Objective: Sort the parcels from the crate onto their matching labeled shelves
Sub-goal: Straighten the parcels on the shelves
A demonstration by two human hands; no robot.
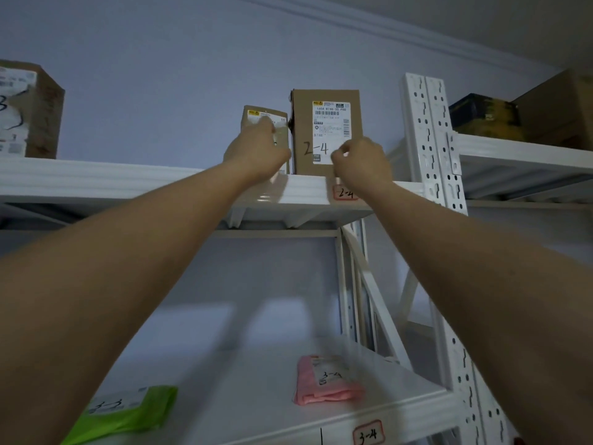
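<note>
Two brown cardboard parcels stand upright on the top white shelf (308, 191). The larger parcel (324, 123) has "2-4" handwritten on its label. A smaller parcel (256, 115) stands just left of it, touching or nearly touching. My left hand (256, 149) reaches up and rests on the front of the smaller parcel, covering its lower half. My right hand (361, 162) is at the larger parcel's lower right corner with curled fingers; whether it grips is unclear. A red-framed shelf tag "2-4" (345, 192) sits on the shelf edge, partly behind my right wrist.
Below, a pink bag marked "3-4" (327, 380) and a green bag marked "3-3" (128, 412) lie on the lower shelf, above a "3-4" tag (368, 432). A brown box (29, 110) stands top left. White uprights (426, 139) divide off the right bay, where dark and brown boxes (526, 114) stand.
</note>
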